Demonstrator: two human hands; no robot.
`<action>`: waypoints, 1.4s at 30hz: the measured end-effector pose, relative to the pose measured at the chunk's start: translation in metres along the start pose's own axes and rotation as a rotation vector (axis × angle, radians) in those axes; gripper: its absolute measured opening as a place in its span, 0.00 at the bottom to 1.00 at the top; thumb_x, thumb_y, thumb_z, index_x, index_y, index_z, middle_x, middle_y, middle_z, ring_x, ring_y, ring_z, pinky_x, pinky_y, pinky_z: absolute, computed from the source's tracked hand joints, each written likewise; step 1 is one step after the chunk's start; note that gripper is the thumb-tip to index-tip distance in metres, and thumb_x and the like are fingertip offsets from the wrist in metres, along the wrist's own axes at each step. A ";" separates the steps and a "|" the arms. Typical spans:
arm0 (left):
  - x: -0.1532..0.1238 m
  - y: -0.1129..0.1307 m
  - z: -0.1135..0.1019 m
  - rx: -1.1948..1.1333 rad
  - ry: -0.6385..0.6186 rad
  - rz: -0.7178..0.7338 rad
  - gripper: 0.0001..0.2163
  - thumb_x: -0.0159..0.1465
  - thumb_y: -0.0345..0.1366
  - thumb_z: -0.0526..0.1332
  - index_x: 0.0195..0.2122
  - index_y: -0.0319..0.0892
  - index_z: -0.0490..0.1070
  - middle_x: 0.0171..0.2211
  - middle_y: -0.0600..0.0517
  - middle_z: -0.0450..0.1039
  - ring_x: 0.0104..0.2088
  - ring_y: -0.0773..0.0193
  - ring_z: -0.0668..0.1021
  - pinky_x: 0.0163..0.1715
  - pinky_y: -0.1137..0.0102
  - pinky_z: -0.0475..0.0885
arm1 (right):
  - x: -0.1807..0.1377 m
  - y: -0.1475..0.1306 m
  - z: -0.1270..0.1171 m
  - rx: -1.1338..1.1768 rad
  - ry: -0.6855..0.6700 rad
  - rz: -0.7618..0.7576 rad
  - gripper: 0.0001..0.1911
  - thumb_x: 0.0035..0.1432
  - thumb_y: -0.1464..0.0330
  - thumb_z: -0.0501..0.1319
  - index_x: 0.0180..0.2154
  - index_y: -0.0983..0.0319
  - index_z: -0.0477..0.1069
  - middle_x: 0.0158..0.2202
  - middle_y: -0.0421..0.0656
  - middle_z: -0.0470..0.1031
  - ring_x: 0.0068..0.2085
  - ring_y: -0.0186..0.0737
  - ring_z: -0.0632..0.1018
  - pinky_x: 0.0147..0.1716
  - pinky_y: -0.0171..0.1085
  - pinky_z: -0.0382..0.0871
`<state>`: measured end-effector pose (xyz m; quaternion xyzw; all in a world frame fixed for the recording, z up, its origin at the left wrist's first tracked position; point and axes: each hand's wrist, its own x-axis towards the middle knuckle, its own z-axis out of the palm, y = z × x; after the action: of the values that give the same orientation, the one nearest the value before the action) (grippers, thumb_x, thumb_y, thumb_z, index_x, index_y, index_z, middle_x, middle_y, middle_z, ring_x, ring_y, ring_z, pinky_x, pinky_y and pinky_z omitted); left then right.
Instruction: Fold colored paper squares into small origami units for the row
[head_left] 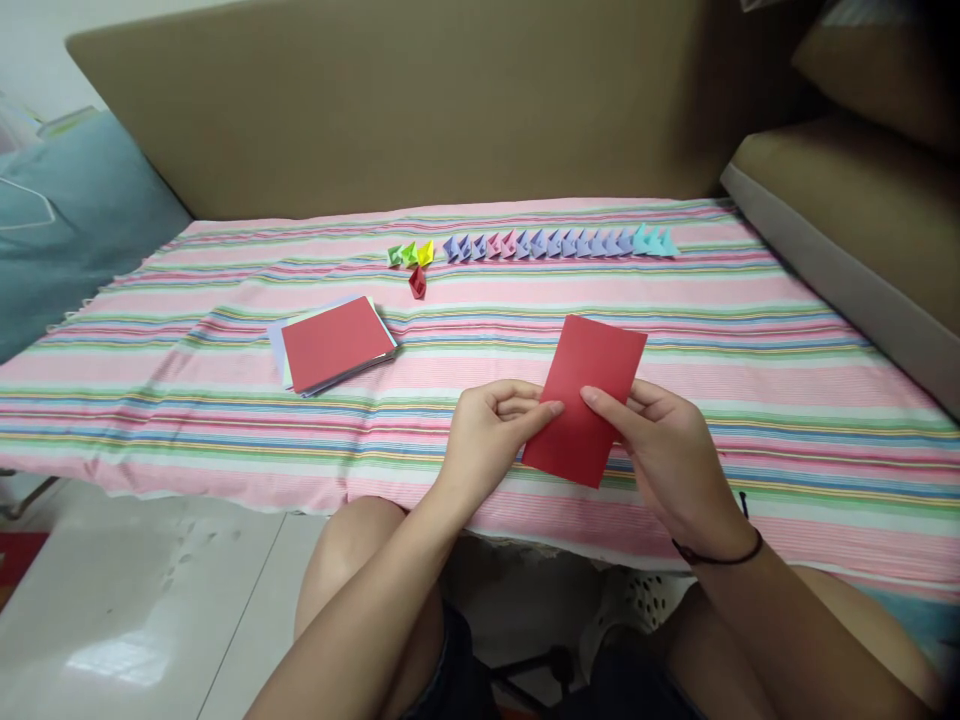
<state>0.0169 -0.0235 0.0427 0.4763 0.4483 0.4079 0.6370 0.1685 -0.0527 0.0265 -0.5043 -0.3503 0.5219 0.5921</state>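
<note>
A red sheet of paper (589,395), folded into a tall rectangle, is held tilted over the striped cloth (750,340). My left hand (491,435) pinches its left edge and my right hand (667,450) pinches its right edge, thumbs on top. A stack of coloured paper squares (334,343) with a red one on top lies to the left. Farther back stands a row of several small folded paper boats (540,244) in green, yellow, purple, pink and blue, with one red boat (417,282) in front of the row.
The cloth covers a low sofa seat with a brown backrest (390,110). A teal cushion (67,220) lies at the left, brown cushions (862,190) at the right. My bare knees and a pale tiled floor (135,600) show below the seat's edge.
</note>
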 end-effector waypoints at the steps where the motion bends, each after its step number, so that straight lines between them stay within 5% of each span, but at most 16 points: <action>1: 0.000 0.000 0.000 0.005 0.006 0.000 0.13 0.48 0.39 0.71 0.30 0.37 0.75 0.24 0.51 0.77 0.28 0.64 0.78 0.30 0.72 0.71 | 0.000 0.000 0.000 -0.004 -0.016 -0.002 0.15 0.49 0.63 0.69 0.40 0.60 0.76 0.40 0.45 0.80 0.39 0.45 0.80 0.35 0.39 0.76; 13: 0.000 -0.001 -0.001 -0.007 0.018 0.046 0.11 0.50 0.40 0.70 0.27 0.37 0.75 0.23 0.51 0.77 0.26 0.66 0.77 0.28 0.73 0.70 | 0.002 0.005 -0.002 -0.091 -0.107 -0.055 0.18 0.49 0.64 0.69 0.44 0.60 0.72 0.42 0.45 0.79 0.42 0.45 0.79 0.39 0.40 0.76; 18: -0.002 0.001 -0.006 0.088 -0.051 -0.042 0.11 0.50 0.41 0.70 0.28 0.37 0.77 0.23 0.50 0.77 0.24 0.65 0.77 0.26 0.73 0.69 | 0.009 -0.011 -0.013 -0.152 -0.098 -0.110 0.31 0.46 0.64 0.71 0.52 0.55 0.65 0.44 0.43 0.78 0.44 0.44 0.78 0.38 0.38 0.75; 24: -0.003 0.001 -0.010 0.239 -0.189 -0.082 0.10 0.55 0.40 0.66 0.30 0.38 0.78 0.27 0.47 0.79 0.28 0.61 0.79 0.26 0.72 0.69 | 0.015 -0.024 -0.032 -0.239 -0.147 -0.064 0.16 0.47 0.61 0.70 0.39 0.58 0.76 0.39 0.44 0.80 0.41 0.44 0.79 0.36 0.38 0.74; 42: -0.003 0.008 -0.008 0.280 -0.225 -0.177 0.10 0.52 0.37 0.69 0.34 0.39 0.79 0.27 0.48 0.79 0.28 0.62 0.78 0.26 0.73 0.69 | 0.010 -0.027 -0.030 -0.233 -0.056 -0.100 0.11 0.44 0.61 0.71 0.31 0.59 0.79 0.31 0.43 0.80 0.34 0.43 0.80 0.32 0.38 0.75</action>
<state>0.0074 -0.0224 0.0494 0.5614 0.4669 0.2281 0.6440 0.2055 -0.0485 0.0436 -0.5367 -0.4499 0.4613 0.5447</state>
